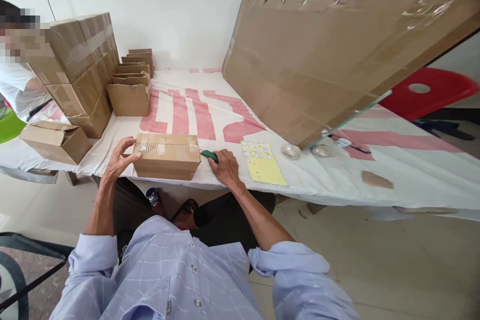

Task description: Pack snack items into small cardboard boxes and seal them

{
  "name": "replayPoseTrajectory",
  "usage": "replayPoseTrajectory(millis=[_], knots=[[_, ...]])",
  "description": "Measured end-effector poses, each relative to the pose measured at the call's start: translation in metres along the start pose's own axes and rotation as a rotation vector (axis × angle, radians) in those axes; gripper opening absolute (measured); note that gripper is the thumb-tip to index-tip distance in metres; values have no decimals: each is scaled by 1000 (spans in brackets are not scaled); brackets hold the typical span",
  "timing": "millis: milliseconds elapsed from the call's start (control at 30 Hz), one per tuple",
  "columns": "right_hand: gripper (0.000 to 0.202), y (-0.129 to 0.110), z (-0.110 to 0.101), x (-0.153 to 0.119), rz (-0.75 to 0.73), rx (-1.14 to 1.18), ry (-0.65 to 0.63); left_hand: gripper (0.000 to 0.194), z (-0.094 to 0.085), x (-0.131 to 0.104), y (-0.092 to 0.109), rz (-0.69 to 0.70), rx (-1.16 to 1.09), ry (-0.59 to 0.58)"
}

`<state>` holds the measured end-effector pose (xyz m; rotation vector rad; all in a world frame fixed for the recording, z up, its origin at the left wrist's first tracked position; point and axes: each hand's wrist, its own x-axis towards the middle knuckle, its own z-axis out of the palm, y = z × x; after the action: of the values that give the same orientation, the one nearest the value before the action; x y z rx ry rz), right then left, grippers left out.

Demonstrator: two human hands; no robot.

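A taped cardboard box (168, 152) lies near the table's front edge, with a torn, ridged patch on the left of its top. My left hand (120, 160) grips its left end, thumb on the near side and fingers at the far corner. In my right hand (225, 166) is a green-handled utility knife (210, 155), pressed low to the table. Its tip points left at the box's right end; whether it touches cannot be made out. Just right of that hand lies a yellow sheet (268, 172) with several pale stickers or pieces on it.
Stacked cartons (80, 75), a row of upright open boxes (129, 100) and a small carton (56, 142) stand left. A large cardboard sheet (318, 60) leans at right, near tape rolls (291, 151) and a red chair (427, 92). Another person (17, 82) sits far left.
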<state>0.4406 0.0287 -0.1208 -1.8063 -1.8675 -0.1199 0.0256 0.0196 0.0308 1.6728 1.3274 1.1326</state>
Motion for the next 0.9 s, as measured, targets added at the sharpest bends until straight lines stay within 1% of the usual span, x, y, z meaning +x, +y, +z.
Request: replayPoseTrajectory(millis=[133, 233, 467, 600, 700, 900], knots=[[21, 2, 3, -1, 0, -20, 13, 63, 1, 4, 1, -1, -150, -120], [21, 3, 6, -1, 2, -22, 14, 61, 3, 6, -2, 37, -187, -180], [23, 7, 9, -2, -3, 10, 42, 63, 7, 2, -14, 94, -119, -191], [24, 8, 10, -2, -2, 19, 44, 71, 12, -5, -16, 124, -77, -174], [24, 8, 9, -3, -2, 21, 49, 73, 15, -10, -17, 140, -54, -165], [25, 6, 6, -4, -5, 22, 55, 82, 13, -14, -17, 167, 16, -234]])
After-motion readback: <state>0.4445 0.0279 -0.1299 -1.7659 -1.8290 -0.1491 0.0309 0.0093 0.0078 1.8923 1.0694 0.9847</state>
